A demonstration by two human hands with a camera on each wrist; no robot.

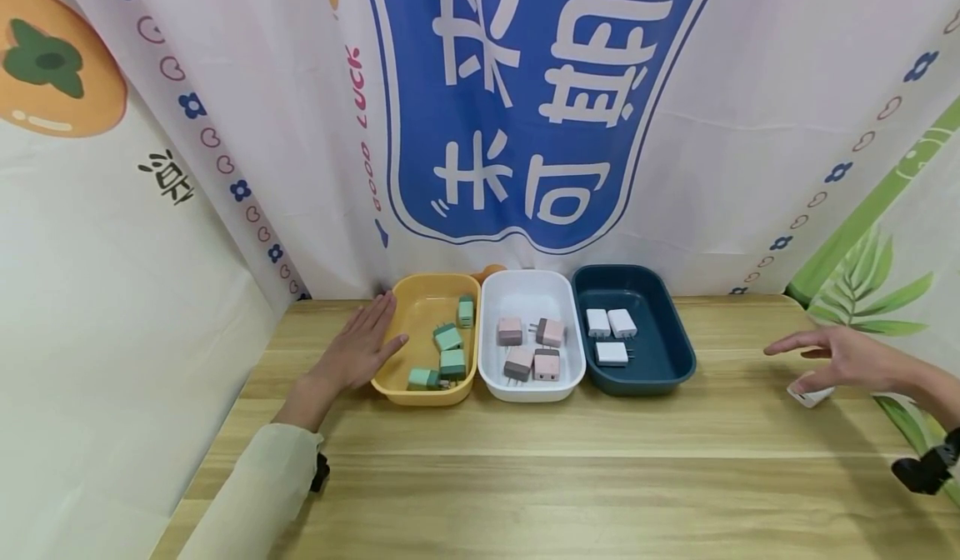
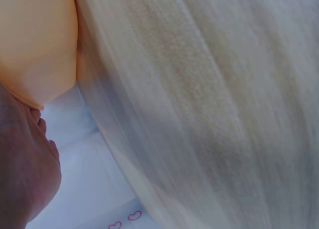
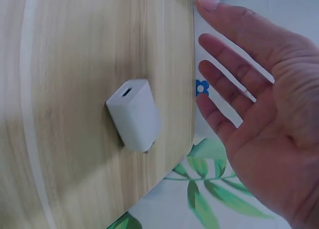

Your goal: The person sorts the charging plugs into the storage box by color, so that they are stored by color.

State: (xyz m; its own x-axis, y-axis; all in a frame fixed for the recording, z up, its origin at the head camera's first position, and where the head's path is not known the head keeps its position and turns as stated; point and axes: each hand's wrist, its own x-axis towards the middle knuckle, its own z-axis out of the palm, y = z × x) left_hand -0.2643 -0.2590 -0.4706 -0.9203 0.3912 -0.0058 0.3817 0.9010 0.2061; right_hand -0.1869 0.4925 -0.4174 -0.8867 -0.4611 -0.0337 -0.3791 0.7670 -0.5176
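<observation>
My left hand (image 1: 356, 347) rests against the left side of a yellow bin (image 1: 412, 318), its fingers along the rim. In the left wrist view only part of that hand (image 2: 30, 164) shows beside the bin's wall (image 2: 40, 44). On the right of the table, my right hand (image 1: 855, 356) hovers over a white charger plug (image 1: 810, 389), fingers extended and holding nothing. The right wrist view has this charger (image 3: 132, 114) lying on the wood with its port visible, apart from the spread fingers (image 3: 234, 69).
Green chargers (image 1: 447, 337) lie in the yellow bin. Beside it, a white bin (image 1: 528, 285) holds pink and grey chargers (image 1: 546, 366). A dark blue bin (image 1: 656, 352) contains three white chargers (image 1: 611, 354). Printed cloth (image 1: 300, 127) hangs behind the wooden table (image 1: 525, 477).
</observation>
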